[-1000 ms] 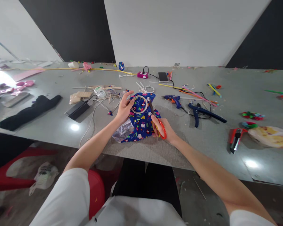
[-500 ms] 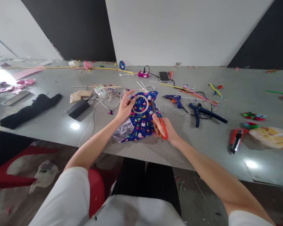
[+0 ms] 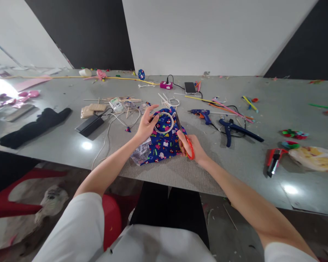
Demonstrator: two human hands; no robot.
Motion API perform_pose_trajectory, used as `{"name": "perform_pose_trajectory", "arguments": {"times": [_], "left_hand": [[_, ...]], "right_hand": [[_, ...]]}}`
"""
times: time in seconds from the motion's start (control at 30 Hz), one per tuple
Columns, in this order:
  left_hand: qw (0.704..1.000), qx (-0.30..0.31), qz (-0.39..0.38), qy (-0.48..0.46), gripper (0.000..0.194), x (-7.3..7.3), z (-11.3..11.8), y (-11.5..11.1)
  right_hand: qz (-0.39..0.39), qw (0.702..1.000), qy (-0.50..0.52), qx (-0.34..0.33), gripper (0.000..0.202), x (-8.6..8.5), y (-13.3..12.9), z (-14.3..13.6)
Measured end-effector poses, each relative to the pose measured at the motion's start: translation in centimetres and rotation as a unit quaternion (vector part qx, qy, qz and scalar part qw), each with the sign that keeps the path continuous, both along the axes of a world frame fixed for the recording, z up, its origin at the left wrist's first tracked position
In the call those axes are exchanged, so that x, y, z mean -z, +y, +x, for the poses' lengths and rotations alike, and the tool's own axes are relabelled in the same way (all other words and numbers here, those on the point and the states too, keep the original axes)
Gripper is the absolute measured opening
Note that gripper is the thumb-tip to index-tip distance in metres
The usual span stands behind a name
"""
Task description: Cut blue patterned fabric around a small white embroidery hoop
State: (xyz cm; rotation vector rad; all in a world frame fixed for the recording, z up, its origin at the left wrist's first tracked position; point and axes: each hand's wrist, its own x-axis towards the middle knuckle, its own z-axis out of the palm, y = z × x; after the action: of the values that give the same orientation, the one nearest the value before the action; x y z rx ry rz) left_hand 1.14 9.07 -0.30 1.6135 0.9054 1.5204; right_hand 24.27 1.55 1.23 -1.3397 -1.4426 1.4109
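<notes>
Blue patterned fabric lies near the table's front edge, partly over a clear plastic piece. A pale ring rests on the fabric. My left hand is closed on the ring's left side, thumb over the ring and fabric. My right hand is closed round the orange handles of the scissors. Their blades point up and away at the fabric's right edge, beside the ring.
A glue gun, blue pliers and a red cutter lie to the right. On the left are a black adapter, wooden pieces and black cloth. A phone lies behind.
The fabric's upper right part, formerly spread past the ring, is now smaller and folded or cut near the blades. The ring has shifted slightly right and down.
</notes>
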Motion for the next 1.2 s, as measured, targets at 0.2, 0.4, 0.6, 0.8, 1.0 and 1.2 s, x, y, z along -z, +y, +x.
{"name": "perform_pose_trajectory", "arguments": {"times": [0.2,0.4,0.6,0.8,1.0,1.2], "left_hand": [[1.0,0.012,0.003,0.002,0.05,0.0,0.0,-0.1],[1.0,-0.011,0.007,0.005,0.05,-0.3,-0.1,-0.1],[1.0,-0.002,0.014,0.003,0.048,-0.1,-0.1,0.0],[1.0,0.008,0.014,0.016,0.049,-0.3,-0.1,-0.1],[0.999,0.023,0.016,0.02,0.048,-0.4,-0.1,-0.1],[0.999,0.005,0.029,0.027,0.047,-0.3,-0.3,0.0]], "right_hand": [[-0.005,1.0,-0.004,0.018,0.072,0.4,0.3,0.3],[0.02,1.0,-0.002,-0.003,0.072,0.2,0.5,0.6],[0.002,1.0,0.005,-0.026,0.07,0.4,0.6,0.6],[-0.011,0.999,-0.018,-0.025,0.068,0.1,0.7,0.6],[-0.003,0.998,-0.05,0.027,0.071,-0.1,1.0,1.0],[-0.007,0.998,-0.052,-0.024,0.069,0.2,1.7,1.7]]}}
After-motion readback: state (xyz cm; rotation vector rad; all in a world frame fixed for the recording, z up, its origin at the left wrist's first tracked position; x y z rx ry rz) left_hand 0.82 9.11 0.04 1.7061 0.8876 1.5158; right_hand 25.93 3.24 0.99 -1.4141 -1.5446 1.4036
